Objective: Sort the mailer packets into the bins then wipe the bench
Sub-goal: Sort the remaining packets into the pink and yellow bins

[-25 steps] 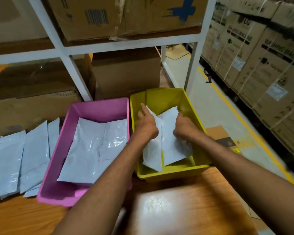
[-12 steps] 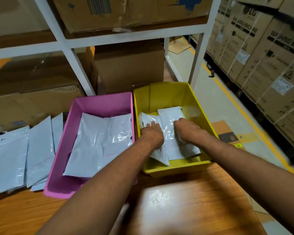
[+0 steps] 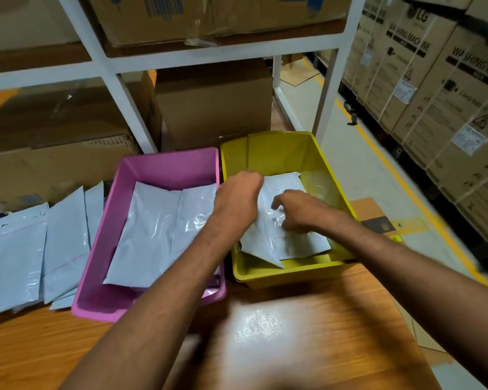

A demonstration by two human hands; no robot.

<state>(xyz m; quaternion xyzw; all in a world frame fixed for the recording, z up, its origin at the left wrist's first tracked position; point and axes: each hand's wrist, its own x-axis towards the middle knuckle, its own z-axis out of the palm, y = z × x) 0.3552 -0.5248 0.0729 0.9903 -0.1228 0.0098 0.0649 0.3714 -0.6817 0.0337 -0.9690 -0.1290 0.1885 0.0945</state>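
Two white mailer packets [image 3: 283, 187] lie overlapping inside the yellow bin [image 3: 282, 275]. My left hand [image 3: 237, 198] is curled over their upper left corner. Over the packets' middle, my right hand [image 3: 302, 212] pinches the crinkled plastic with bent fingers. The pink bin [image 3: 102, 308] stands touching the yellow one on its left and holds two larger packets [image 3: 150, 229]. Several more packets [image 3: 14, 257] lie in a row on the wooden bench [image 3: 293, 333], left of the pink bin.
A white shelf frame [image 3: 124, 102] with cardboard boxes [image 3: 214, 105] rises directly behind the bins. The bench's right edge drops to a floor aisle with a yellow line [image 3: 406, 187]. Stacked washing machine cartons [image 3: 434, 94] line the far right.
Both hands have lowered the two packets from upright in the yellow bin to lying flat on its floor. The view has shifted slightly.
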